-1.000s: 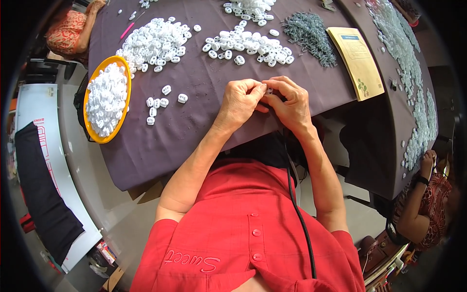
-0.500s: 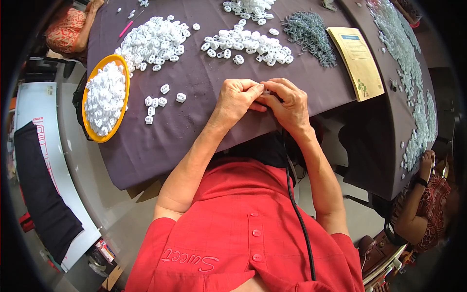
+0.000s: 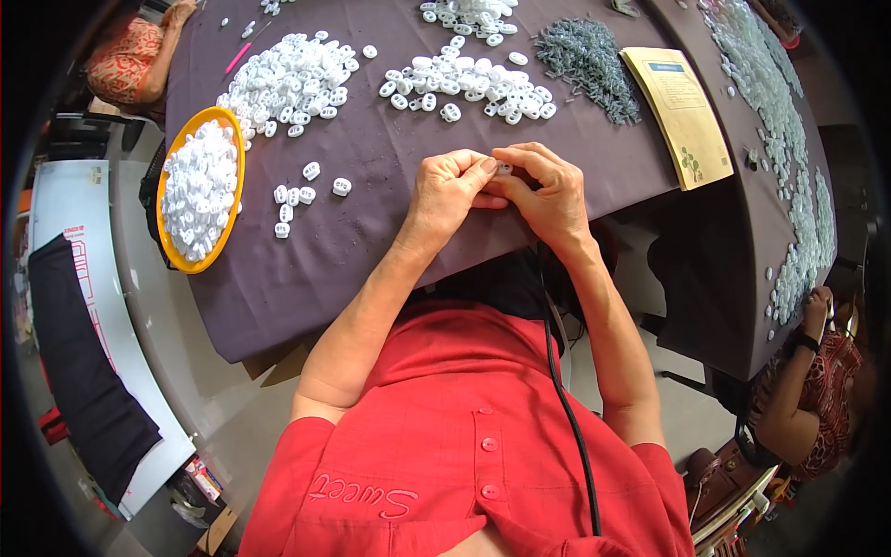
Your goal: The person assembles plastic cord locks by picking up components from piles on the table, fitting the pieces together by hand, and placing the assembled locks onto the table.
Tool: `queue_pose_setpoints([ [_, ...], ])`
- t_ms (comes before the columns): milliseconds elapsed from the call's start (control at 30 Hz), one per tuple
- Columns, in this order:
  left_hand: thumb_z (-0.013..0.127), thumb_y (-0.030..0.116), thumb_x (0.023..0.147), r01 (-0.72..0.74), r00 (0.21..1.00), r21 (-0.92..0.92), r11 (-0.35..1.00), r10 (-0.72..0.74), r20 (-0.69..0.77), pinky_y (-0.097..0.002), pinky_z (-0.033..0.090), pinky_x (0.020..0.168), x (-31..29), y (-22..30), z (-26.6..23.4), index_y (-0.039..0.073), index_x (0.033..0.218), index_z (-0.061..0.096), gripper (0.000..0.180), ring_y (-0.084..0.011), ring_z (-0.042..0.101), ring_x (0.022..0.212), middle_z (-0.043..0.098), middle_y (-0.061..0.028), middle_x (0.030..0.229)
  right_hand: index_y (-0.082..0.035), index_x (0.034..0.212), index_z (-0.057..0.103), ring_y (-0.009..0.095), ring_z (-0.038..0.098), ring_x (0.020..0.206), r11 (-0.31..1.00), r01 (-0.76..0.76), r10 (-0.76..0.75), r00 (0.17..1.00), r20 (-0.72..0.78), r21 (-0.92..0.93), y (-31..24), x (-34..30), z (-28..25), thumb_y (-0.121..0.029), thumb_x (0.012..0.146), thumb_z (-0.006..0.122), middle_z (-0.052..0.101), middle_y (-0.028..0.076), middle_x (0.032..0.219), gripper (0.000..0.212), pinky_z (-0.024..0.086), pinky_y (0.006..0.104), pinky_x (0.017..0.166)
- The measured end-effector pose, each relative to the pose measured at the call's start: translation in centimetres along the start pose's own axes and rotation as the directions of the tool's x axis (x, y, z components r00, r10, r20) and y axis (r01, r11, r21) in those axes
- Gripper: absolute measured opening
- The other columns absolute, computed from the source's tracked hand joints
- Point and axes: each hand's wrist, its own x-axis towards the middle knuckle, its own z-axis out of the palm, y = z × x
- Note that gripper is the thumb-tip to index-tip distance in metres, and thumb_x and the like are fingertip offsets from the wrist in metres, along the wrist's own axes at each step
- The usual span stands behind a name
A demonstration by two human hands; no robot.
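- Centrally, both hands meeting over near edge of desk [image 3: 371,278], dark purple cloth; left hand [image 3: 445,190] & right hand [image 3: 552,190] touching at fingertips.
- Grip, both sides: fingers pressed together, pinching one small white part [image 3: 504,168] between them; only a sliver visible, rest hidden by thumbs.
- Risk 1: part slipping out of pinch. Cause, as judged: tiny, smooth-looking piece held at fingertips only, just above desk edge; could drop into lap or onto floor.
- Risk 2: mix-up of stock. Loose white parts [image 3: 302,195] lying near left hand, apart from main white heap [image 3: 288,79] & second spread [image 3: 469,84]; dropped piece likely indistinguishable among them.
- Risk 3: tray upset. Yellow tray [image 3: 165,181], heaped full w/ white parts, sitting at left edge of desk, rim seemingly overhanging; sweep of left elbow could tip it.
- Risk 4: snag. Black cable [image 3: 561,390] running down red shirt under right forearm; sudden reach fwd might tug it.
- Risk 5: scatter of grey pile [image 3: 589,56], just beyond right hand, beside yellow booklet [image 3: 677,116]; careless reach could push bits into white spread.
- Other persons at far left & lower right, well apart; no contact w/ hands.
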Motion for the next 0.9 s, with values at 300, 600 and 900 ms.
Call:
queue_pose_setpoints([
  [300, 0.049, 0.012, 0.091, -0.021, 0.999, 0.071, 0.997, 0.024, -0.038, -0.0255, 0.055, 0.056, -0.1, -0.2, 0.4, -0.006, 0.090, 0.060, 0.021, -0.0149, 0.062, 0.065, 0.063, -0.0099, 0.078, 0.000, 0.094, 0.063, 0.016, 0.061, 0.074, 1.000, 0.011, -0.012, 0.999, 0.053, 0.025, -0.2, -0.1, -0.4, 0.000, 0.070, 0.065, 0.062, 0.010, 0.087, 0.024, 0.047, 0.0251, 0.064],
  [600, 0.053, 0.013, 0.089, -0.046, 0.986, 0.132, 0.990, 0.066, -0.151, -0.0241, 0.054, 0.049, -2.2, 0.6, -2.9, -0.006, 0.088, 0.061, 0.020, -0.0137, 0.062, 0.062, 0.063, -0.0095, 0.078, -0.003, 0.089, 0.065, 0.019, 0.061, 0.069, 0.939, 0.022, -0.055, 0.995, -0.085, -0.344, 2.1, 2.9, -6.2, -0.003, 0.077, 0.061, 0.062, 0.010, 0.078, 0.012, 0.047, 0.0273, 0.061],
  [900, 0.055, 0.020, 0.088, 0.040, 0.954, 0.338, 0.940, 0.065, -0.293, -0.0178, 0.040, 0.034, -3.5, 3.8, -7.4, 0.000, 0.085, 0.063, 0.021, -0.0058, 0.051, 0.042, 0.058, -0.0041, 0.064, -0.005, 0.082, 0.064, 0.032, 0.059, 0.076, 0.753, 0.047, -0.031, 0.999, 0.037, -0.657, 4.7, 7.0, -6.7, -0.011, 0.077, 0.061, 0.060, 0.013, 0.080, 0.009, 0.046, 0.0389, 0.066],
])
